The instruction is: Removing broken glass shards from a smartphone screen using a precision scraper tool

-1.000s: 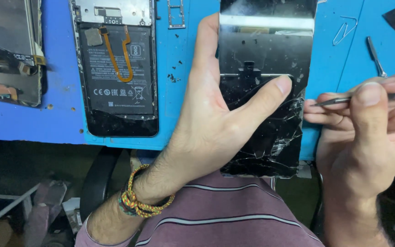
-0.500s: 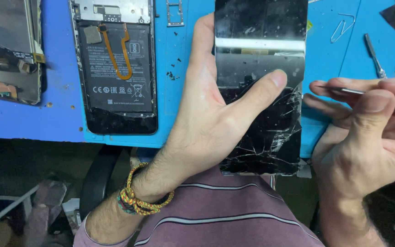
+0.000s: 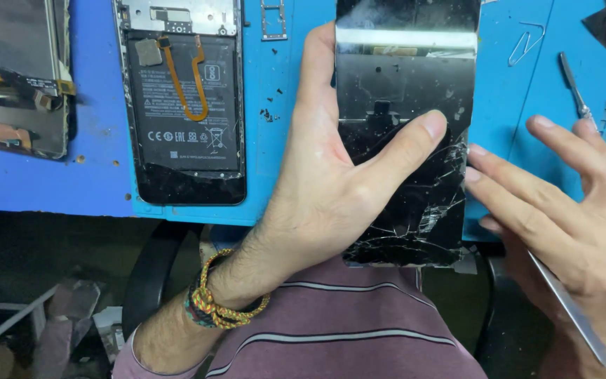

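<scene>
My left hand (image 3: 331, 189) holds a black phone screen panel (image 3: 405, 84) with cracked glass near its lower end, thumb pressed across its face. My right hand (image 3: 562, 210) is beside the panel's right edge, fingertips touching that edge, fingers stretched out. A thin metal pry tool (image 3: 569, 312) is tucked under the right palm and points down toward me. An opened phone body (image 3: 184, 105) with its battery and an orange flex cable showing lies on the blue mat (image 3: 99, 175) to the left.
Another dismantled phone part (image 3: 15, 84) with flex cables lies at the far left. A small metal tray frame (image 3: 273, 20), a paper clip (image 3: 525, 43) and a screwdriver (image 3: 574, 88) rest on the mat. Tiny glass bits are scattered near the opened phone.
The right hand has turned the metal tool away from the panel, so it now points down, and its fingers have spread against the panel's right edge. The left hand still holds the panel.
</scene>
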